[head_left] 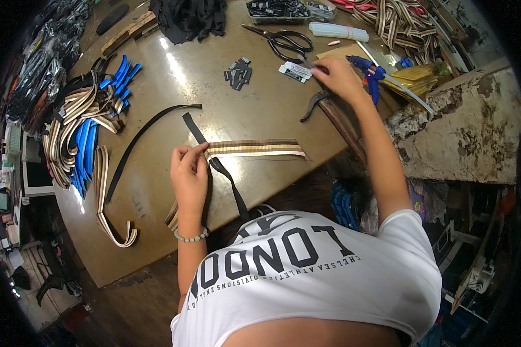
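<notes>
My left hand (189,173) is closed at the table's near side, thumb and fingers pinching the left end of a brown, cream and white striped webbing strap (255,148). A black strap (230,184) crosses by those fingers, one end pointing away and the other hanging toward me. Farther off to the right, my right hand (338,76) has its fingertips pressed together around something small and greyish that I cannot make out. Beside those fingertips lie a small stack of pale label-like pieces (296,72) and black-handled scissors (283,44). A hammer (338,121) rests below my right forearm.
Striped and blue straps (78,139) pile up at left, near a curved black strap (139,139). Small black pieces (237,74) lie mid-table. Behind are a tub of black parts (278,11) and translucent glue sticks (338,31). A blue glue gun (371,75) sits at right.
</notes>
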`<state>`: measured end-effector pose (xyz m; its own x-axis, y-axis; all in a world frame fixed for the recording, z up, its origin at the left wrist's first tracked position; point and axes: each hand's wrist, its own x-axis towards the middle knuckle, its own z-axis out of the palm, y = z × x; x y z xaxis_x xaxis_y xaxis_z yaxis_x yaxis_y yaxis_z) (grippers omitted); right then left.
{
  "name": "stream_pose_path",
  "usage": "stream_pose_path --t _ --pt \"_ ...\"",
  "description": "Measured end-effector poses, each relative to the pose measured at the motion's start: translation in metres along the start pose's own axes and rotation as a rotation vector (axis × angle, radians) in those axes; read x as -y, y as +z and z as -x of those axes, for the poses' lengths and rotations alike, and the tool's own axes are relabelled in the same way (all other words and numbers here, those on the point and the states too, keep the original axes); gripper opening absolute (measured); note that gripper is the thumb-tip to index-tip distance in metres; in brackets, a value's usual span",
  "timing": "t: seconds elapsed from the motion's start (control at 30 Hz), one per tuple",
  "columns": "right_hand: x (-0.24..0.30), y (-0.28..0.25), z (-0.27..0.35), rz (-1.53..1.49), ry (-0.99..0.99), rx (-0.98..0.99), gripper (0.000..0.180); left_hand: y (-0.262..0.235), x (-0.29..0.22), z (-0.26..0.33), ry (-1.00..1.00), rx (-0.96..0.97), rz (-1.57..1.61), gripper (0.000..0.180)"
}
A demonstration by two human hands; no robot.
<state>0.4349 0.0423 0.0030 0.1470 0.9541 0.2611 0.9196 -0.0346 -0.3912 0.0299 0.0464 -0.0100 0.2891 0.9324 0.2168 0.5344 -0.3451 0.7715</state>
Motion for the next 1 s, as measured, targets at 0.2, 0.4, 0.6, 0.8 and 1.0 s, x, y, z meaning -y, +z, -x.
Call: stream_pose_path --t 0.2,0.4,0.6,0.8,1.0 --pt "0.002 0.007 -0.002 -0.003 -0.075 0.080 0.027 -0.001 -0.001 0.001 -0.023 0.003 -0.006 0.021" --pt "-0.011 0.001 -0.011 -0.087 -0.028 0.113 0.027 -0.001 0.001 0.000 0.012 0.002 0.007 0.021" --pt "-0.006 -0.003 -0.007 -0.148 0.081 0.085 0.029 -0.001 0.001 0.001 0.003 -0.002 -0.006 0.020" --pt "0.031 -0.020 0.027 -0.080 0.039 -0.185 0.034 0.000 0.002 0.000 0.017 -0.012 0.004 0.020" --pt "-0.020 -0.034 0.114 0.067 0.838 -0.709 0.050 -0.004 -0.006 0.003 0.051 -0.105 0.025 0.017"
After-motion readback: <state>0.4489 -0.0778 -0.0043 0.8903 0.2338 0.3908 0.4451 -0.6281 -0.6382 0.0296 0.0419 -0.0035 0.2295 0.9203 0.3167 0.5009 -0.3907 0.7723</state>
